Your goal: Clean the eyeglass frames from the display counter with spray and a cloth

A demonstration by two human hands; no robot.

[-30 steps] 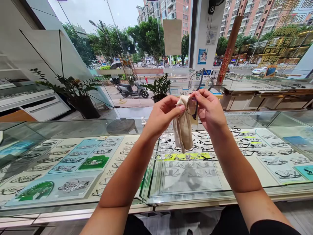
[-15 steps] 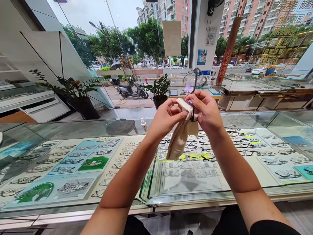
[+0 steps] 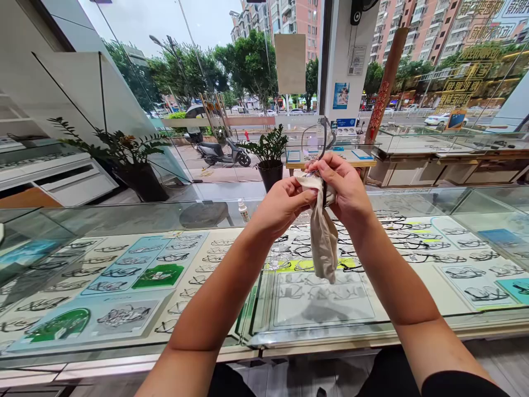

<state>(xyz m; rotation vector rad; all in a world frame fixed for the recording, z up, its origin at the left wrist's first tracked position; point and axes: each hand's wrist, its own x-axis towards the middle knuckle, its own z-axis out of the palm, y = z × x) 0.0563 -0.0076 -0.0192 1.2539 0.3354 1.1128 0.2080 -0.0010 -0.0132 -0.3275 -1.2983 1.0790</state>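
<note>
Over a glass display counter (image 3: 318, 333), a person's left hand (image 3: 278, 207) pinches a pale cloth (image 3: 324, 242) while the right hand (image 3: 346, 184) grips a pair of eyeglasses (image 3: 324, 144), held aloft with the cloth bunched against its lower part. A slack pinch could drop the eyeglasses onto the glass; uneven pressure could bend them. Gold window lettering (image 3: 465, 82) and a small bottle's label (image 3: 243, 210) cannot be read.

No wording can be read with certainty: the gold characters (image 3: 462, 86) on the window glass (image 3: 430, 55), up and right of the fingers (image 3: 333, 161), appear reversed, while print on the notice (image 3: 356, 60) and poster (image 3: 341, 96) above them and the bottle (image 3: 241, 203) to their left is too small.
</note>
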